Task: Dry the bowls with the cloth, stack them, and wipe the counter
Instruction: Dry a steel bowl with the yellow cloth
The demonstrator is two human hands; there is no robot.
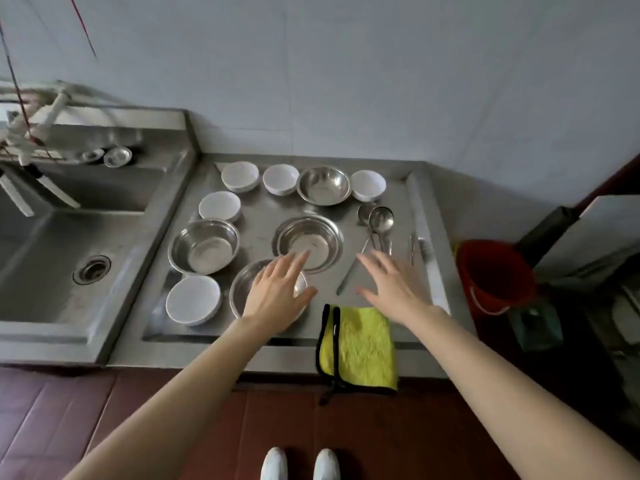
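Steel counter (pixel 346 285): five white bowls (pixel 219 206) and four steel bowls (pixel 204 244) spread apart, unstacked; yellow cloth (pixel 362 344) folded over front edge; left hand (pixel 275 292) and right hand (pixel 394 289) flat-fingered above, grasping nothing.

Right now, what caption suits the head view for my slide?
Left hand and right hand open above a counter of bowls; yellow cloth at its edge.

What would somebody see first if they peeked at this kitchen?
Probably the bright yellow cloth, draped over the front edge of the counter. Beyond it, the left hand and right hand stretch open above the counter, among white bowls and steel bowls. A red bucket stands right of the counter.
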